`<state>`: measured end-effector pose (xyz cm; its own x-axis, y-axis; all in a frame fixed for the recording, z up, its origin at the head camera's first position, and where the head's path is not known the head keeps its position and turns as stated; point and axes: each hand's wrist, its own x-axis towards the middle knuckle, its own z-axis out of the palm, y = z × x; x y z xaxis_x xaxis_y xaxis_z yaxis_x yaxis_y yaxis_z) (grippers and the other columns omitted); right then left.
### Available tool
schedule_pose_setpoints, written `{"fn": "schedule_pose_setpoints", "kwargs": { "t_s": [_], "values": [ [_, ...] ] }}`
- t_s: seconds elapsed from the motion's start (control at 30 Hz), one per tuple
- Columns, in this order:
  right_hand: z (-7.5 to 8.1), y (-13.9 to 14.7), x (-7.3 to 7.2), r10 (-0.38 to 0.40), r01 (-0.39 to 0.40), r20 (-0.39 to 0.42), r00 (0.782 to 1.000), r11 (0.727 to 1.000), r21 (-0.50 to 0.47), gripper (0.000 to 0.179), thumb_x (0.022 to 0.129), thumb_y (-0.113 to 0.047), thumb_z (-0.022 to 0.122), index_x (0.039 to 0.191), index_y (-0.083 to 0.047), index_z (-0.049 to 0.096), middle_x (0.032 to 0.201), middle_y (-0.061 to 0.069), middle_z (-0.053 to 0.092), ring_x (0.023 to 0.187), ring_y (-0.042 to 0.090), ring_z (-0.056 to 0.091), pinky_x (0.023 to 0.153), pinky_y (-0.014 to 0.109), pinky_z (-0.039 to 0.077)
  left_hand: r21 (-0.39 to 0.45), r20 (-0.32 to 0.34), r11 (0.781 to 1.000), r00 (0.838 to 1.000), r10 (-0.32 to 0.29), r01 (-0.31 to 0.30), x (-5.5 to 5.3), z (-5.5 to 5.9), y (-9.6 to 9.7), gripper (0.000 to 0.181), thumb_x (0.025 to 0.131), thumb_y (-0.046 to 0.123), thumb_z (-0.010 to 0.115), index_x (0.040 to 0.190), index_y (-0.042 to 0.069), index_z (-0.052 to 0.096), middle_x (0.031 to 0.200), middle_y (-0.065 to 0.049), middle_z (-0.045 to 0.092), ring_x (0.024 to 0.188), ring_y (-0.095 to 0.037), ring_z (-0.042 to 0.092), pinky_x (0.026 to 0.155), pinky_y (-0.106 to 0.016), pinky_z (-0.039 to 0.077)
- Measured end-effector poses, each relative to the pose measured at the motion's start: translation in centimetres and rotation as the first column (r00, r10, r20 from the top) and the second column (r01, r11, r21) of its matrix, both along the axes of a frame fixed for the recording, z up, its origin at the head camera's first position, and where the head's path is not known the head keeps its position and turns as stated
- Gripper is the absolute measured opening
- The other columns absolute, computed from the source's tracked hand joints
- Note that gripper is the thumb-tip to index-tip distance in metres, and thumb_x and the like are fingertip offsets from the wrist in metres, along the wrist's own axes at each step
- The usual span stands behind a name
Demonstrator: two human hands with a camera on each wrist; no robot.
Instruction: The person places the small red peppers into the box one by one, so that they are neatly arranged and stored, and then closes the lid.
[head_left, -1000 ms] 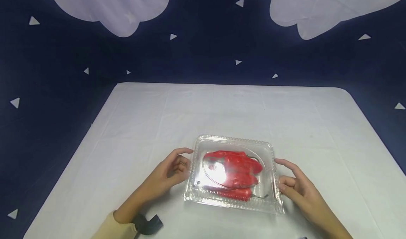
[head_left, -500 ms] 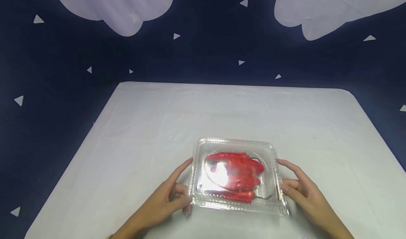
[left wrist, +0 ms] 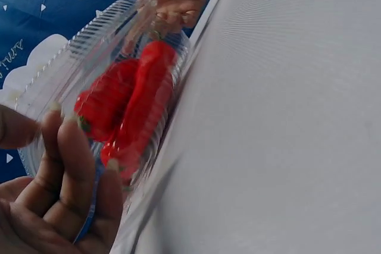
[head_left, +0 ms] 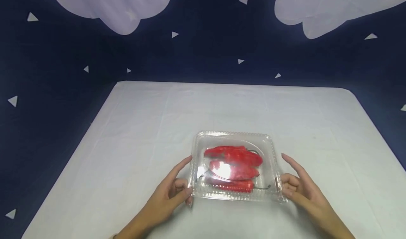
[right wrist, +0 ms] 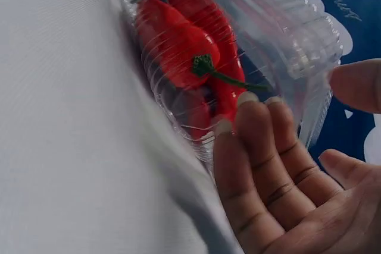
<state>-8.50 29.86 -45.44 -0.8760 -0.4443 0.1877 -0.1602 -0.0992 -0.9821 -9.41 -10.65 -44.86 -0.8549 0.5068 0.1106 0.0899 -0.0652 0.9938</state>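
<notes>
A clear plastic clamshell container with a ridged rim lies between my hands in the head view. Through its lid show several red peppers with thin green stems. My left hand grips the container's left side, thumb at the near left corner and index fingertip at the rim. On the opposite side, my right hand holds the near right corner with thumb and curled fingers, its index finger pointing away from the rim. In the right wrist view, fingertips press against the ridged side wall, beside a pepper's green stem.
A white cloth covers the table, and its far edge runs across the middle of the head view. Behind it hangs a dark blue backdrop with white clouds and small triangles.
My left hand has shifted down along the container's side toward the near corner. The container has moved slightly away from me, and the right index finger has come off its rim.
</notes>
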Motion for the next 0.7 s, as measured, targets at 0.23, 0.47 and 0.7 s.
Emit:
{"fn": "schedule_pose_setpoints", "kwargs": {
  "t_s": [0.23, 0.47, 0.7],
  "values": [
    [0.0, -0.2, 0.5, 0.027, -0.026, 0.032, 0.999, 1.000, -0.005, 0.077, 0.099, 0.020, 0.035, 0.163, -0.006, 0.000, 0.099, 0.027, 0.065, 0.085, 0.027, 0.066, 0.076, 0.033, 0.057, 0.051, -0.015, 0.998, 0.999, 0.035, -0.034, -0.2, -0.2, 0.1, 0.063, 0.102, -0.004, 0.054, 0.158, 0.010, 0.028, 0.082, -0.022, 0.065, 0.074, -0.025, 0.067, 0.075, -0.035, 0.060],
    [0.3, -0.2, 1.3, 0.105, -0.094, 0.107, 0.989, 0.990, -0.103, 0.090, 0.096, 0.024, 0.036, 0.163, -0.014, -0.009, 0.111, 0.031, 0.061, 0.084, 0.035, 0.066, 0.073, 0.041, 0.059, 0.094, 0.030, 0.995, 0.999, 0.027, -0.029, 0.3, -0.3, 0.1, 0.057, 0.100, -0.005, 0.056, 0.151, 0.006, 0.031, 0.080, -0.021, 0.064, 0.076, -0.016, 0.068, 0.077, -0.034, 0.060],
    [0.8, -0.8, 1.3, 0.053, -0.056, 0.161, 0.986, 0.998, 0.015, 0.087, 0.101, 0.016, 0.041, 0.164, -0.019, -0.006, 0.105, 0.034, 0.063, 0.077, 0.035, 0.067, 0.081, 0.036, 0.058, 0.126, -0.019, 0.992, 1.000, 0.018, -0.015, 0.6, -0.5, -0.1, 0.055, 0.099, -0.010, 0.053, 0.147, 0.001, 0.029, 0.076, -0.027, 0.059, 0.071, -0.028, 0.066, 0.079, -0.031, 0.059]
  ]
}}
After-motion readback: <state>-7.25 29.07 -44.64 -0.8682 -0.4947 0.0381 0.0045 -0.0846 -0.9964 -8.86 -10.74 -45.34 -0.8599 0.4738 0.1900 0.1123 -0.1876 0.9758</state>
